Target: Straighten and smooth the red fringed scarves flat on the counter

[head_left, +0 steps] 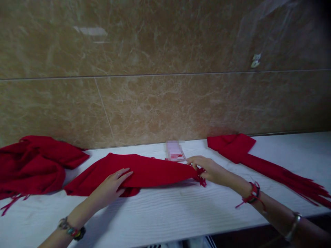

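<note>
A red scarf (155, 170) with a fringed end lies lengthwise across the white table, its wider folded part at the left. My left hand (113, 184) rests on that part with its fingers stretched out, a ring on one of them. At the scarf's narrow right end, my right hand (205, 168) is closed on the cloth just by the fringe, holding it slightly off the surface. Part of the fringe is hidden behind my fingers.
Another red scarf (33, 165) is bunched up at the left. A third red scarf (232, 146), folded, trails its long fringe to the right. A small pinkish packet (174, 150) lies against the brown marble-look wall (165, 106). The white table (160, 213) ends at a front edge.
</note>
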A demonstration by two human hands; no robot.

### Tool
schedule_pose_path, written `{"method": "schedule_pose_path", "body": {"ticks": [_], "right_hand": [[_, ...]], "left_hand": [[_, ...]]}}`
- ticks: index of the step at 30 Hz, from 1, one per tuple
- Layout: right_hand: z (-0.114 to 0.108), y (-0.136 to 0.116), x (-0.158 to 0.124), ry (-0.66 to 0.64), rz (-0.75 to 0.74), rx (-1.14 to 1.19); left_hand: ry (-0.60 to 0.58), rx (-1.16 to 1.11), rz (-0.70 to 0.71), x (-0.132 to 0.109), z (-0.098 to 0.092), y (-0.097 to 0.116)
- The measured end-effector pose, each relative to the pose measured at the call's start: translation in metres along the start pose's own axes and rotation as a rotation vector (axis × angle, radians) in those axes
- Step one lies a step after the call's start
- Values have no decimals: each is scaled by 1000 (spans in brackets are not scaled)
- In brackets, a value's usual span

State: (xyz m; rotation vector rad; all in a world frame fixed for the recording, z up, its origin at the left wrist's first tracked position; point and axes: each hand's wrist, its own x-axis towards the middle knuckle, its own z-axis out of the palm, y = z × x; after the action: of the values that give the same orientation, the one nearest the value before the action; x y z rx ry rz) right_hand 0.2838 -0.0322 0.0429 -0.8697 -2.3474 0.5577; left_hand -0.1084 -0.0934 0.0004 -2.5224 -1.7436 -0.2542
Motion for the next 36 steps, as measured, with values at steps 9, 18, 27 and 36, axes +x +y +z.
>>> {"method": "schedule_pose_path", "body": {"ticks": [9,18,27,36], "right_hand": [[4,17,-27,-356,-20,138],[46,15,45,-93,104,-210],[70,-17,44,-158,41,-450],[68,-19,42,-252,-61,-182]], "left_hand": [[-90,6,0,-9,-17,-19],[-242,-26,178,15,-49,16],[-15,36,144,105,-25,39],[-187,-10,180,113,-16,34]]}}
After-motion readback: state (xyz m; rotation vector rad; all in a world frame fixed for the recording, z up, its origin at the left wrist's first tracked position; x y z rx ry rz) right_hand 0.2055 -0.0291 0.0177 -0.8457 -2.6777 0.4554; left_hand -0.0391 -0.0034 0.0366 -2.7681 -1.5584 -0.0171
